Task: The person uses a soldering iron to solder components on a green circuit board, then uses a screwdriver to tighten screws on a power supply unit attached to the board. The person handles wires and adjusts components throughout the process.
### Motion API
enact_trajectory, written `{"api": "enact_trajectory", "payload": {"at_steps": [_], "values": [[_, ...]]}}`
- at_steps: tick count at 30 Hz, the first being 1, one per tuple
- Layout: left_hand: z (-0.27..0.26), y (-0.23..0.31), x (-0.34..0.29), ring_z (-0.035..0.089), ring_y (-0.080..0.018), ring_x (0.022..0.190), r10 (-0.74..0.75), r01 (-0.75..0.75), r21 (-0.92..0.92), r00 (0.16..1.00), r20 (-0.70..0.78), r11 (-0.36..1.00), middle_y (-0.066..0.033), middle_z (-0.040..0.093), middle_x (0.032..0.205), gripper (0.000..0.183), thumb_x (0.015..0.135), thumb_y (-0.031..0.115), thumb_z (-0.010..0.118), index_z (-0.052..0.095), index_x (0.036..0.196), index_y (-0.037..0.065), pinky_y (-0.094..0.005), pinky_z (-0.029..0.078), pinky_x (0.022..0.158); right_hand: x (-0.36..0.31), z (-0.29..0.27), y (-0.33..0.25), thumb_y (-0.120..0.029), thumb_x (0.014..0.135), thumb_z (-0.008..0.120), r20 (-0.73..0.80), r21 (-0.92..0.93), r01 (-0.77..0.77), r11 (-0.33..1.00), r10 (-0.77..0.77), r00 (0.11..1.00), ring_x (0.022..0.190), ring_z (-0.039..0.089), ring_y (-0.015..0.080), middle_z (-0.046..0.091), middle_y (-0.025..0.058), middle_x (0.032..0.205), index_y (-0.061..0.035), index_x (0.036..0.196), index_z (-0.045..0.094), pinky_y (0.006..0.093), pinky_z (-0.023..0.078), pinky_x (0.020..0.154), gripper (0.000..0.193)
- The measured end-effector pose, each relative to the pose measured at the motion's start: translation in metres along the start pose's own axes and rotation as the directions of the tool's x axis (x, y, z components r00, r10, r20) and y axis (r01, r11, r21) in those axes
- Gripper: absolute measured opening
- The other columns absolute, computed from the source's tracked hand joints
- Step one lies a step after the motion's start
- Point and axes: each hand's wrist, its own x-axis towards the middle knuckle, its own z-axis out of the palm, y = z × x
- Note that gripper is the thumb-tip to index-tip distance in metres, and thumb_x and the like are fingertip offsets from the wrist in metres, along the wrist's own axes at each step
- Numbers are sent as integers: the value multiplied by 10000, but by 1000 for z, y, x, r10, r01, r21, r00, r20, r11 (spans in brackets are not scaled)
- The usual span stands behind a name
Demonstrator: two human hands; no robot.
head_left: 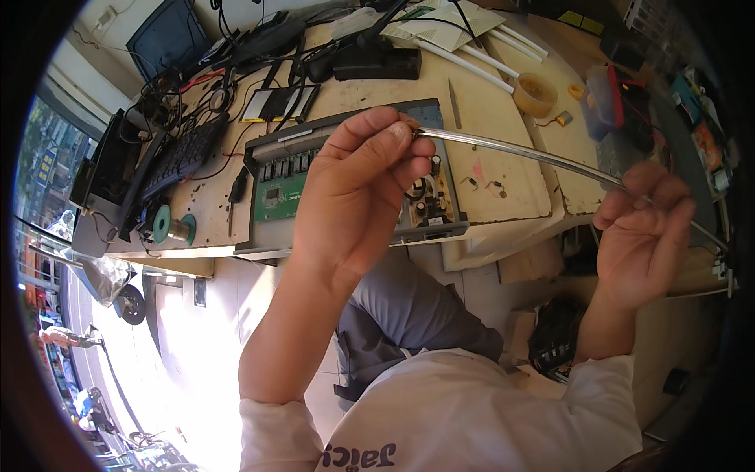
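A long, shiny metal rod (527, 149) stretches across the air between my two hands, looking thinner beyond the right one, much like a telescopic antenna. My left hand (358, 177) pinches its left end between thumb and fingers, at a small dark tip. Farther along, my right hand (646, 232) has its fingers closed round the rod, which runs on past it to the right. Below and behind my left hand lies an opened metal case (358, 118) with a green circuit board (275, 197) and a smaller board of components (431, 200); my left hand hides part of it.
A screwdriver (237, 189), a solder spool (169, 226) and a black keyboard (185, 153) are on the left. At the back lie a flat battery pack (281, 102) and white tubes (464, 64). A round tub (535, 94) and a red-and-blue box (605, 102) stand right.
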Motion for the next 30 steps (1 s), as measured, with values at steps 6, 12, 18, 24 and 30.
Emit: {"api": "enact_trajectory", "payload": {"at_steps": [6, 12, 18, 24, 30], "values": [[-2, -4, -4, 701, -240, 952, 26, -30, -61, 997, -68, 998, -129, 700, 1049, 140, 984, -7, 627, 640, 1123, 3, -320, 593, 828, 1, 9, -1, -337, 1138, 164, 26, -64, 39, 997, -38, 999, 763, 678, 301, 592, 303, 1194, 3, 1250, 517, 370, 606, 646, 502], [-5, -5, -5, 697, -231, 949, 36, -44, -76, 993, -112, 996, -131, 696, 1052, 141, 994, 8, 626, 619, 1134, 5, -305, 589, 822, 0, 19, 2, -327, 1138, 197, 49, -53, 71, 996, -68, 996, 762, 681, 309, 593, 298, 1186, 9, 1282, 508, 382, 609, 659, 479], [-7, -6, -9, 686, -198, 966, 40, -45, -31, 987, -154, 998, -99, 683, 1062, 152, 1009, 43, 620, 600, 1155, 5, -283, 596, 866, 3, 22, 5, -310, 1138, 228, 77, -28, 80, 996, -78, 994, 759, 684, 314, 595, 303, 1198, 6, 1281, 511, 392, 610, 688, 448], [-6, -8, -11, 701, -223, 929, 41, -52, -40, 970, -239, 998, -125, 688, 1038, 164, 992, 24, 642, 580, 1142, 1, -302, 601, 840, 6, 22, 4, -302, 1137, 244, 103, -22, 58, 998, -55, 993, 759, 687, 318, 599, 308, 1199, 15, 1243, 511, 392, 608, 706, 428], [-7, -10, -13, 699, -219, 912, 52, -58, -9, 952, -303, 998, -114, 685, 1026, 161, 992, 28, 645, 579, 1137, 1, -296, 603, 819, 13, 25, 3, -284, 1134, 276, 142, -21, 42, 999, -38, 989, 783, 702, 330, 611, 312, 1173, 32, 1217, 510, 403, 609, 715, 403]]}}
